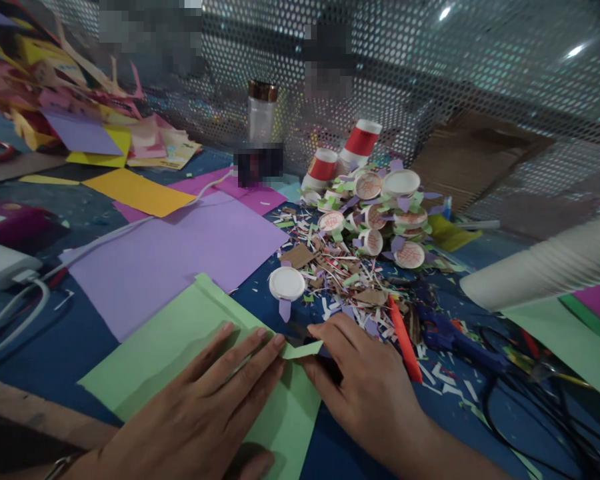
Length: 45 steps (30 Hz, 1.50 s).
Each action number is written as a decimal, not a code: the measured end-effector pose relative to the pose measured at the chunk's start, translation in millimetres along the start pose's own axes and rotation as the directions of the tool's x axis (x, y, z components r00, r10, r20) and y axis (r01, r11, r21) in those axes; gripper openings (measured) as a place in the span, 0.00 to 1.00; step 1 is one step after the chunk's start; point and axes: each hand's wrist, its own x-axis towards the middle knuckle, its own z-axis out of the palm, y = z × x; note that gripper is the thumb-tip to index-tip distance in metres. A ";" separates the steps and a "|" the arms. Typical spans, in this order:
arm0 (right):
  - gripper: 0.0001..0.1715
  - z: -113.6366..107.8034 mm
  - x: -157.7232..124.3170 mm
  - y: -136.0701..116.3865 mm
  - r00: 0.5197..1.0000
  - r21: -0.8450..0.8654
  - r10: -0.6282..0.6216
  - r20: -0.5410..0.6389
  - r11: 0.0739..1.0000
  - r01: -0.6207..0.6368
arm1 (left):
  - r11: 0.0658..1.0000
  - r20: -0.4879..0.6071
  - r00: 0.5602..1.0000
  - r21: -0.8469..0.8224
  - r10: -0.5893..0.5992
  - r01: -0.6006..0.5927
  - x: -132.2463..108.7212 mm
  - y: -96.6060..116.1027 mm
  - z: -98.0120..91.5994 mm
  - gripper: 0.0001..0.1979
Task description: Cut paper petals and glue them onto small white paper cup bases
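A light green paper sheet [150, 353] lies on the blue table. My left hand [215, 393] rests flat on it, fingers spread a little and pointing to the upper right. At the sheet's right corner my right hand [360, 380] is closed in a pinch, next to a narrow green strip [304, 349] that lifts off the sheet. Something dark sits under the right fingers, mostly hidden. Just beyond the hands is a small white paper disc [287, 283] with a purple tab. A purple sheet [180, 247] lies behind the green one.
Paper scraps [330, 267] cover the middle, before a pile of small cup pieces [370, 213] and two red-and-white cups [361, 143]. A red-orange strip [405, 340], blue tool [460, 343], black cables and white tube [550, 267] are right. White charger [7, 265] is left.
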 end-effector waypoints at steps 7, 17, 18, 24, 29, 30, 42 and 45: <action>0.12 -1.0 -5.2 5.1 1.000 0.070 -0.016 0.005 0.997 0.016 | 0.994 -0.015 0.996 0.054 -0.092 0.093 -7.1 5.0 1.3 0.40; 0.10 -11.2 -4.6 7.0 0.999 0.105 -0.041 -0.031 0.993 0.044 | 0.978 0.072 0.986 -0.134 -0.148 0.157 12.8 -13.4 -20.2 0.24; 0.09 -12.3 -4.0 7.3 0.999 0.118 -0.036 -0.032 0.992 0.039 | 0.967 0.090 0.981 -0.174 -0.171 0.184 18.9 -17.9 -22.9 0.21; 0.09 -14.7 -4.9 8.9 1.000 0.146 0.012 0.009 0.989 -0.013 | 0.937 0.153 0.984 -0.322 -0.087 0.133 37.1 -34.4 -21.4 0.16; 0.11 -15.5 -8.0 12.5 1.000 0.109 0.007 -0.007 0.994 -0.006 | 0.928 0.124 0.987 -0.347 -0.101 0.139 34.0 -30.4 -17.2 0.18; 0.11 -16.7 -9.2 13.8 1.000 0.107 0.006 -0.013 0.994 -0.005 | 0.925 0.128 0.987 -0.353 -0.099 0.138 34.2 -29.5 -18.1 0.18; 0.08 -23.5 -23.7 10.4 1.000 0.133 0.030 -0.001 0.991 -0.030 | 0.942 0.117 0.988 -0.307 -0.104 0.136 35.0 -17.0 -12.9 0.17; 0.10 -18.7 -19.3 9.8 1.000 0.120 0.023 0.005 0.992 -0.024 | 0.964 0.078 0.992 -0.239 -0.098 0.114 32.0 -11.9 -11.8 0.18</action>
